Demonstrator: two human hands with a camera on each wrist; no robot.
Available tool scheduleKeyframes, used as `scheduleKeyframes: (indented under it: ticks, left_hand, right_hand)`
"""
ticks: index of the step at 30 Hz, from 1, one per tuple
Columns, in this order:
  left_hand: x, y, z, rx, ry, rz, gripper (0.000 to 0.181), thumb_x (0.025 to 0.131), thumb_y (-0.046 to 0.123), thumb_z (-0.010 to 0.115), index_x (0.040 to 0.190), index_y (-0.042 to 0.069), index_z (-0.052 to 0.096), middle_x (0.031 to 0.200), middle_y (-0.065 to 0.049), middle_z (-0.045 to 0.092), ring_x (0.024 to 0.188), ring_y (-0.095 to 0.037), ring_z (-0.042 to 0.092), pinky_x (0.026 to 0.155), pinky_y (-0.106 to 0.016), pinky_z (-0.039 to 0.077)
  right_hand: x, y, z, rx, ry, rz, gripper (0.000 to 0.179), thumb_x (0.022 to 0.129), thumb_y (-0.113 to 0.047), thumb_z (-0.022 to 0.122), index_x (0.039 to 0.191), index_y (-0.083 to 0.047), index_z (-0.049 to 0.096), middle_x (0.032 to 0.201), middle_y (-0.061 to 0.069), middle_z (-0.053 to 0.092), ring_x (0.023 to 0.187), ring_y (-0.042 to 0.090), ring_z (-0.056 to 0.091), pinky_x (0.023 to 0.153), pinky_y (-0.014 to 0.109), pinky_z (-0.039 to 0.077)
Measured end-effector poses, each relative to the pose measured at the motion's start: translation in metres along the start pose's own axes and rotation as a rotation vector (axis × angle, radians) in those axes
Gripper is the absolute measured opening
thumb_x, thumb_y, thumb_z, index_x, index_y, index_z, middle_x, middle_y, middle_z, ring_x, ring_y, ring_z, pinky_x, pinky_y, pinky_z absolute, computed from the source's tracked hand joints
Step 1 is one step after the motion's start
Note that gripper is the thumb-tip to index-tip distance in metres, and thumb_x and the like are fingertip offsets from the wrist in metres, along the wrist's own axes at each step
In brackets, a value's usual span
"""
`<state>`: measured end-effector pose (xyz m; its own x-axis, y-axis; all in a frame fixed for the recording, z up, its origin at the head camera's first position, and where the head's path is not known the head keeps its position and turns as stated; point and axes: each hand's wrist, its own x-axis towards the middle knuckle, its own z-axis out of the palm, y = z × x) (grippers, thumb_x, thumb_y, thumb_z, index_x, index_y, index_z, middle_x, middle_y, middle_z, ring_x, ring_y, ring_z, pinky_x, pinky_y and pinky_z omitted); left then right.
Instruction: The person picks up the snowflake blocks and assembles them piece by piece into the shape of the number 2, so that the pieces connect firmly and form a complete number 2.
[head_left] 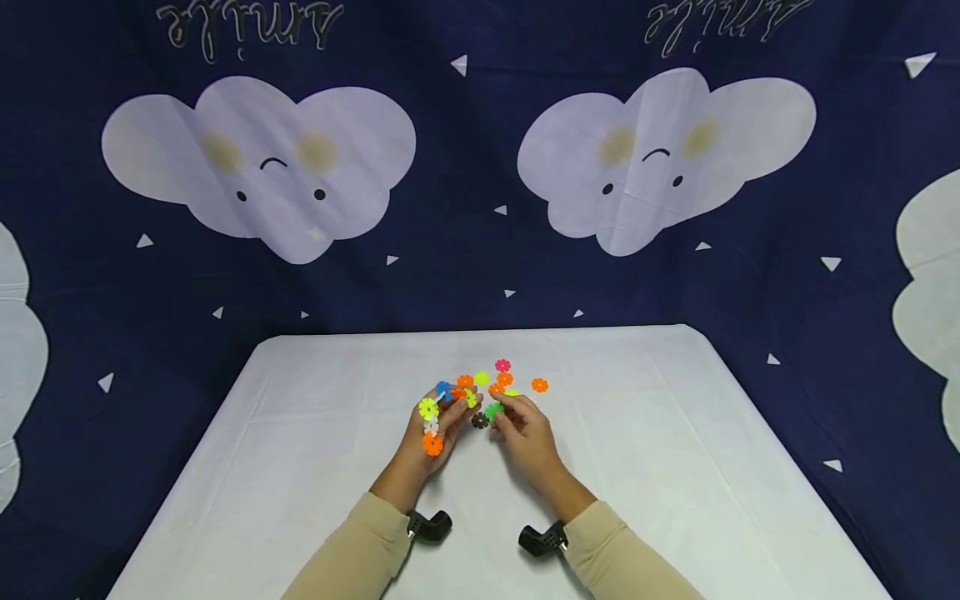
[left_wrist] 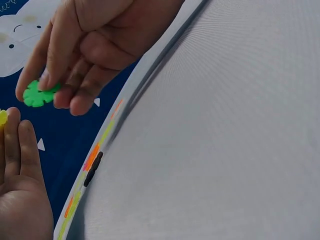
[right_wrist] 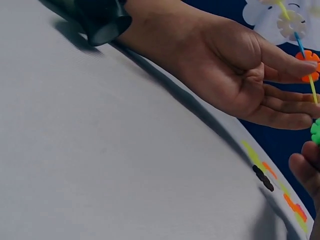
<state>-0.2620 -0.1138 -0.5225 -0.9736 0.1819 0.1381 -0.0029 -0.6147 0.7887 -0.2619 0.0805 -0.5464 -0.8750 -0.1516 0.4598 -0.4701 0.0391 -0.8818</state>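
My left hand pinches a curved chain of interlocked flower-shaped plastic discs between thumb and fingers. The chain runs from an orange disc through white and yellow ones to a blue disc, then orange and a yellow disc at the thumb. Opposite it, my right hand pinches a single green disc by its edge. Notches between its petals show in the left wrist view. A small gap separates the green disc from the chain's yellow end. In the right wrist view the green disc is cut by the frame edge.
Loose discs lie on the white table just beyond the hands: a black one, a pink one, an orange one, and several more orange and yellow. A dark blue cloth with clouds hangs behind the table's far edge.
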Motion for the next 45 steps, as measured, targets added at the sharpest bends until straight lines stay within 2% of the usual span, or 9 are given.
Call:
scheduleKeyframes:
  ticks: [5,12,19,25,29,35,37,42,45]
  left_hand:
    - [0.001,-0.001,0.0,0.006,-0.01,0.013,0.049,0.095,0.008,0.08,0.129,-0.014,0.052,0.134,-0.029,0.061,0.13,-0.044,0.058,0.114,-0.049,0.042]
    - [-0.001,0.0,-0.002,-0.008,0.017,-0.039,0.059,0.08,0.023,0.096,0.121,-0.004,0.063,0.128,-0.017,0.069,0.126,-0.037,0.063,0.109,-0.04,0.049]
    - [0.003,-0.011,-0.008,0.035,0.064,0.009,0.047,0.077,0.025,0.098,0.108,0.005,0.069,0.126,-0.023,0.069,0.116,-0.032,0.069,0.1,-0.036,0.056]
    - [0.006,-0.016,-0.013,0.025,0.104,0.012,0.053,0.075,0.024,0.099,0.11,0.001,0.066,0.13,-0.031,0.063,0.11,-0.028,0.07,0.099,-0.038,0.057]
    - [0.007,-0.017,-0.014,0.011,0.121,0.002,0.053,0.076,0.022,0.098,0.111,0.001,0.065,0.131,-0.031,0.063,0.11,-0.028,0.07,0.1,-0.039,0.057]
    - [0.007,-0.018,-0.014,0.08,0.097,0.0,0.039,0.086,0.013,0.091,0.113,-0.002,0.067,0.12,-0.022,0.071,0.102,-0.024,0.07,0.092,-0.033,0.059]
    - [0.007,-0.018,-0.014,0.079,0.085,0.004,0.046,0.086,0.013,0.091,0.118,-0.007,0.065,0.12,-0.022,0.071,0.103,-0.025,0.07,0.093,-0.033,0.059]
    - [0.004,-0.014,-0.012,0.057,0.044,-0.006,0.084,0.077,0.026,0.098,0.131,-0.019,0.053,0.123,-0.022,0.071,0.111,-0.027,0.07,0.098,-0.034,0.057]
    - [0.002,-0.009,-0.009,0.065,-0.005,-0.01,0.081,0.079,0.027,0.097,0.132,-0.017,0.054,0.124,-0.022,0.071,0.112,-0.027,0.07,0.099,-0.035,0.057]
  right_hand:
    - [-0.002,-0.001,0.003,0.095,0.005,-0.013,0.028,0.098,0.01,0.068,0.126,0.013,0.061,0.104,0.026,0.067,0.084,0.041,0.069,0.074,0.048,0.064]
    - [-0.003,0.001,0.007,0.039,0.002,-0.191,0.036,0.087,0.021,0.074,0.122,0.013,0.068,0.107,0.024,0.068,0.081,0.038,0.071,0.071,0.03,0.064]
    - [-0.002,-0.021,0.011,-0.061,0.038,-0.351,0.044,0.073,0.035,0.074,0.115,0.024,0.065,0.103,0.033,0.067,0.078,0.043,0.07,0.073,0.035,0.064]
    - [-0.002,-0.028,0.011,-0.059,0.041,-0.416,0.044,0.071,0.037,0.074,0.113,0.026,0.065,0.102,0.035,0.066,0.078,0.044,0.071,0.075,0.036,0.064]
    - [-0.002,-0.021,0.011,-0.058,0.053,-0.429,0.043,0.071,0.035,0.076,0.111,0.024,0.067,0.101,0.033,0.068,0.077,0.043,0.072,0.073,0.037,0.064]
    - [-0.001,-0.002,0.01,-0.105,0.049,-0.477,0.043,0.073,0.028,0.081,0.113,0.019,0.07,0.104,0.027,0.071,0.08,0.038,0.075,0.074,0.034,0.064]
    - [0.0,-0.001,0.01,-0.133,0.052,-0.501,0.042,0.074,0.025,0.083,0.114,0.017,0.071,0.105,0.024,0.073,0.081,0.036,0.076,0.075,0.033,0.063]
    - [0.001,-0.001,0.009,-0.191,0.08,-0.563,0.042,0.073,0.021,0.086,0.113,0.015,0.073,0.102,0.021,0.075,0.08,0.033,0.076,0.073,0.03,0.063]
    - [0.001,-0.002,0.009,-0.218,0.097,-0.579,0.042,0.073,0.02,0.087,0.112,0.014,0.074,0.101,0.019,0.075,0.08,0.032,0.076,0.073,0.028,0.063]
